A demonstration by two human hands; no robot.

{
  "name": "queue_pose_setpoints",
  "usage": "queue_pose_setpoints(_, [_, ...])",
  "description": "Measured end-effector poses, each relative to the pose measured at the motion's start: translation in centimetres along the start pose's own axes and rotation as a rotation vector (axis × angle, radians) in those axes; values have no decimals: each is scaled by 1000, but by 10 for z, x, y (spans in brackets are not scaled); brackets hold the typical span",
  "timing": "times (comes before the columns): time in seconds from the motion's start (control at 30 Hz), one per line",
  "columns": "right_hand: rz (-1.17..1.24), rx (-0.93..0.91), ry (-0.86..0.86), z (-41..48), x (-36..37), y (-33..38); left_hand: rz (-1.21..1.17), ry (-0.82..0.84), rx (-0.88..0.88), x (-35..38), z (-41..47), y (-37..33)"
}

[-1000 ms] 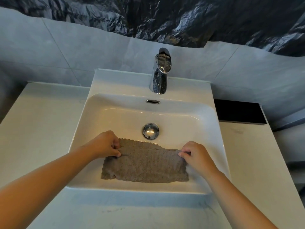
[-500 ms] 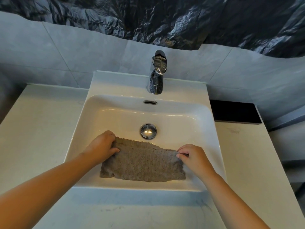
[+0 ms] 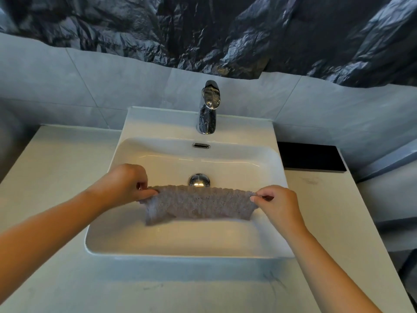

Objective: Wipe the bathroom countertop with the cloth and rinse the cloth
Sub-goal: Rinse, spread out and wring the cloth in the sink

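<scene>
- We see the left grip [image 3: 126,184] over the left part of the sink [image 3: 158,123], with thumb and curled fingers pinching the upper left corner of the cloth [image 3: 198,204].
- The right grip [image 3: 278,204] pinches the upper right corner of the same cloth between thumb and fingertips, over the right part of the basin.
- The grey-brown cloth is stretched sideways between the two grips. Its top edge is nearly level and the rest hangs down inside the basin.
- Its lower edge is blurred, so we cannot tell whether it touches the bottom of the basin.
- The chrome drain stopper [image 3: 199,179] sits just behind the cloth's top edge, which covers its lower rim in our view.
- The chrome faucet [image 3: 208,107] stands upright on the sink's back ledge, with the overflow slot [image 3: 201,145] below it in the rear wall of the basin. We see no water running from the spout.
- The pale bench [image 3: 56,168] runs along both sides and the front of the sink.
- A black panel [image 3: 311,155] lies at the back right of the bench.
- Grey wall tiles [image 3: 112,82] rise behind, with a dark crinkled sheet [image 3: 203,30] above them.
</scene>
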State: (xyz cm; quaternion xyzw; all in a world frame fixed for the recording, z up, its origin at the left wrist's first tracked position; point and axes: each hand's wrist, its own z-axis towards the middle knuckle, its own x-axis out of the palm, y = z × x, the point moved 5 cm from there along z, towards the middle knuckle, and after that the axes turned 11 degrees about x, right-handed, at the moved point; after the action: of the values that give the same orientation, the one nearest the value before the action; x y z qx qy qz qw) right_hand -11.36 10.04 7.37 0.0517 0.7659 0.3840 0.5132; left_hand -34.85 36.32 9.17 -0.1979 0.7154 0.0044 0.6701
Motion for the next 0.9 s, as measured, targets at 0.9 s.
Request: queue_pose_setpoints(0.9, [-169,73,138,14,39,-24,-388,-51,-324,62,11,-1])
